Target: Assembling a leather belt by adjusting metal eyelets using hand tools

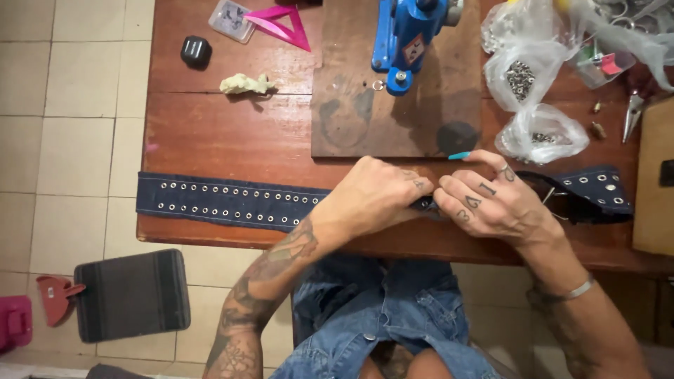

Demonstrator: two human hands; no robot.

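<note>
Two hands meet on a long dark blue denim belt [232, 203] that lies flat across the front of the brown wooden worktop [232, 133]. The belt has two rows of small shiny metal rings running along it. The left hand [372, 196] is curled down on the belt near its middle and pinches the cloth. The right hand [488, 200] lies just beside it, touching it, with its fingers pressed on the same spot of the belt. The far end of the belt [597, 189] bends and folds on the right side of the worktop. Just behind the hands sits a flat wooden board [351, 119], and a blue press tool [407, 38] stands on it. To the right of the board are clear plastic bags [540, 133] with small metal rings inside. A pale lump of putty [246, 84] lies on the worktop to the left of the board, with a small black box [195, 51] and a pink triangle ruler [284, 24] farther back. Down on the tiled floor, left of the person's knees, lies a dark striped mat [130, 295] with a red tool [57, 295] beside it.
</note>
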